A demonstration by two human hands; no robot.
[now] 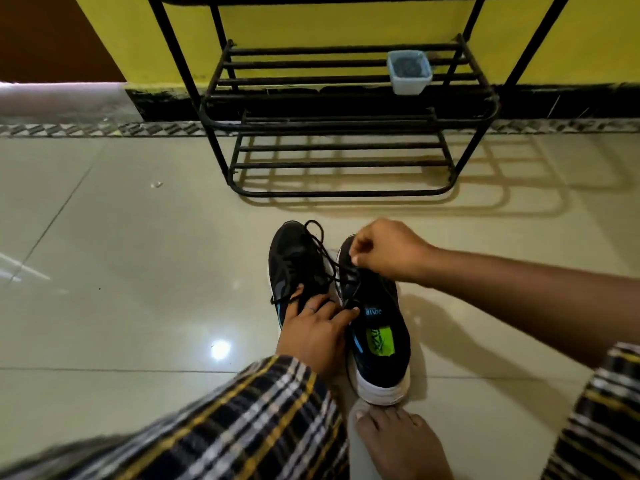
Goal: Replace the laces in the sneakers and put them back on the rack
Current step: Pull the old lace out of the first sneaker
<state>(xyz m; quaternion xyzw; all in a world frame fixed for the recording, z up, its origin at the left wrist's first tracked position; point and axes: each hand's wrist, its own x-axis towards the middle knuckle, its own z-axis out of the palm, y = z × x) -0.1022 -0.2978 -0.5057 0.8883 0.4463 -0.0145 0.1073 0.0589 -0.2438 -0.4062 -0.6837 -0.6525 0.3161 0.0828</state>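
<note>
Sitting side by side on the tiled floor (pixel 138 237), the 2 black sneakers (pixel 377 327) lie just in front of the empty metal rack (pixel 346 133). The right hand (pixel 384 251) pinches a black lace (pixel 320 242) above the right shoe's eyelets, while the left hand (pixel 315 327) rests relaxed across the left shoe, steadying it. Judging by this, lacing is in hand; next comes drawing the lace through evenly without snagging. A small tub (pixel 409 72) sits on the rack's shelf.

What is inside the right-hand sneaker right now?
Inside the right-hand sneaker a black insole shows, with a green label and pale lettering. The toe end is hidden under the black lace and the right hand.
</note>
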